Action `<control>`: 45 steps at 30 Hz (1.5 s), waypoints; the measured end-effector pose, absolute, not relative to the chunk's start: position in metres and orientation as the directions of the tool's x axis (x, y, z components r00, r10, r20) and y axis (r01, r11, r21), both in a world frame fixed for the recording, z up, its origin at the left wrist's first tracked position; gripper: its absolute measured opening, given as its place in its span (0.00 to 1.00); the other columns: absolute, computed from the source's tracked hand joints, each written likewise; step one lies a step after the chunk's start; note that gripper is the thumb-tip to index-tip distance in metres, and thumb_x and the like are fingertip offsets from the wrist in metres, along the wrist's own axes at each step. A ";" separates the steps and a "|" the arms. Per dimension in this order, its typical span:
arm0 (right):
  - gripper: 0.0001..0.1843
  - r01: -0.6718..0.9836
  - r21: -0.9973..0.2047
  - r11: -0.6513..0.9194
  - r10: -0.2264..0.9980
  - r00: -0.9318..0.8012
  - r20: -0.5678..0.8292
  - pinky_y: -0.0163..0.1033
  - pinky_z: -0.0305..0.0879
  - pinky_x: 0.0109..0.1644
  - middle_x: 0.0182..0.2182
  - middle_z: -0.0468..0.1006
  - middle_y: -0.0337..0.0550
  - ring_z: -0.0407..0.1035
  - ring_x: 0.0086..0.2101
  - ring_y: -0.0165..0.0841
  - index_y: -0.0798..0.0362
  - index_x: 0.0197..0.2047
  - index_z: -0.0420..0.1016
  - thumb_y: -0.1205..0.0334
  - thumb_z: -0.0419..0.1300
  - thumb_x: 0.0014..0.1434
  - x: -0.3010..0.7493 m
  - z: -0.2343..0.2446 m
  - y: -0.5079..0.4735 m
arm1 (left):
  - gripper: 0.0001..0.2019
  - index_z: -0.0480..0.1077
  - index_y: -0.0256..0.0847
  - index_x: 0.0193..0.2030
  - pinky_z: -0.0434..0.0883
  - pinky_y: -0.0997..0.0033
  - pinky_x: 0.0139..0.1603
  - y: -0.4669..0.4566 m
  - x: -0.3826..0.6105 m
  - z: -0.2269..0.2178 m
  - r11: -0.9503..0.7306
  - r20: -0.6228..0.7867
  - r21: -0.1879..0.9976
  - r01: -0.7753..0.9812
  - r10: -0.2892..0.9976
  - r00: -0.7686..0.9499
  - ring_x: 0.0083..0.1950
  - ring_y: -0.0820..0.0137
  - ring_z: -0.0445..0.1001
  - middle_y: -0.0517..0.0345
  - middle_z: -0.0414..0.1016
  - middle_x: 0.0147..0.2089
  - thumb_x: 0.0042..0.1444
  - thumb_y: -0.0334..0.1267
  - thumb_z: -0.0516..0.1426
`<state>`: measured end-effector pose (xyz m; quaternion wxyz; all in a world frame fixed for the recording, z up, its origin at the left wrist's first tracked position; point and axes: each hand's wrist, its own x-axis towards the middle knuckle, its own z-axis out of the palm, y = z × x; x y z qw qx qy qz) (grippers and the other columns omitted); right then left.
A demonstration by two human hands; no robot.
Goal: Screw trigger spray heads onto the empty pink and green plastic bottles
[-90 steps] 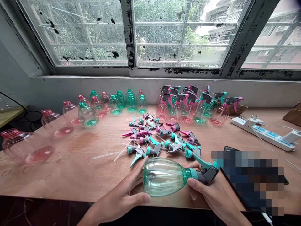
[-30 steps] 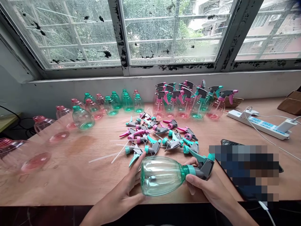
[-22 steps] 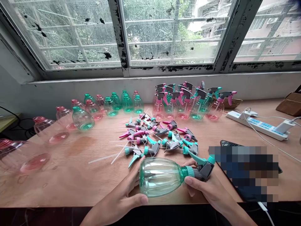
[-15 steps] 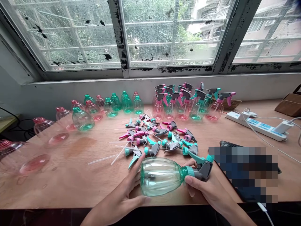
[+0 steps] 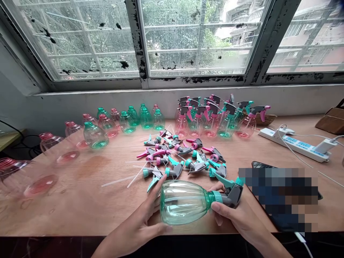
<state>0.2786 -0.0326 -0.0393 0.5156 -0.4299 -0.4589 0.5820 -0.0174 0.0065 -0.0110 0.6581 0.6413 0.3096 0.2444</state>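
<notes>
A clear green spray bottle [image 5: 184,202] lies on its side in the air over the table's front edge, its base to the left. Its teal and grey spray head [image 5: 232,191] is fitted on the neck, and a straw shows inside. My left hand [image 5: 150,211] cups the bottle's base, thumb below and fingers behind. At the neck, my right hand [image 5: 231,211] grips the teal collar between thumb and fingers. Just beyond the bottle lies a pile of loose spray heads [image 5: 174,168], pink and teal with grey bodies and thin white straws.
Open pink and green bottles [image 5: 95,135] stand in a curve at the left and back. Several bottles with spray heads [image 5: 212,120] stand at the back right. A power strip [image 5: 294,145], its cables, a dark tablet-like device [image 5: 282,197] and a brown bag [image 5: 330,120] are on the right.
The view has shifted very slightly. Both hands keep the same hold on the spray bottle, with no clear movement of it.
</notes>
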 end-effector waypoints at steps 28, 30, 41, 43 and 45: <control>0.24 -0.238 -0.970 -0.040 0.997 -0.071 -0.024 0.34 0.65 0.27 0.19 0.76 0.31 0.67 0.20 0.30 0.50 0.46 0.74 0.47 0.75 0.55 0.276 -0.035 -0.033 | 0.48 0.35 0.68 0.77 0.47 0.51 0.80 0.007 -0.019 -0.014 0.056 -0.088 0.996 0.068 0.714 0.694 0.82 0.55 0.40 0.65 0.33 0.83 0.64 0.38 0.64; 0.24 -0.248 -0.968 -0.039 0.997 -0.073 -0.022 0.34 0.65 0.27 0.20 0.76 0.31 0.67 0.20 0.30 0.50 0.46 0.73 0.47 0.76 0.56 0.276 -0.036 -0.033 | 0.50 0.35 0.69 0.77 0.46 0.52 0.80 0.006 -0.019 -0.014 0.056 -0.080 0.997 0.057 0.717 0.693 0.82 0.56 0.39 0.65 0.34 0.83 0.63 0.39 0.66; 0.23 -0.267 -0.963 -0.034 0.997 -0.080 -0.013 0.32 0.64 0.27 0.20 0.76 0.31 0.68 0.20 0.28 0.51 0.46 0.73 0.48 0.75 0.57 0.279 -0.041 -0.032 | 0.46 0.37 0.66 0.78 0.47 0.52 0.80 0.007 -0.020 -0.014 0.100 -0.112 0.993 0.058 0.710 0.695 0.82 0.55 0.41 0.63 0.33 0.83 0.65 0.41 0.64; 0.23 -0.280 -0.960 -0.030 0.997 -0.078 -0.009 0.32 0.63 0.27 0.20 0.76 0.32 0.68 0.21 0.28 0.51 0.46 0.73 0.48 0.75 0.57 0.279 -0.041 -0.032 | 0.49 0.35 0.67 0.78 0.46 0.50 0.80 0.007 -0.018 -0.012 0.101 -0.119 0.993 0.067 0.713 0.691 0.82 0.56 0.41 0.64 0.34 0.83 0.64 0.38 0.64; 0.23 -0.274 -0.961 -0.034 0.996 -0.083 -0.011 0.31 0.63 0.27 0.20 0.76 0.32 0.68 0.21 0.28 0.51 0.46 0.73 0.48 0.75 0.57 0.279 -0.041 -0.032 | 0.51 0.33 0.67 0.78 0.45 0.49 0.80 0.006 -0.018 -0.012 0.099 -0.121 0.993 0.071 0.713 0.691 0.82 0.56 0.41 0.63 0.35 0.83 0.63 0.38 0.66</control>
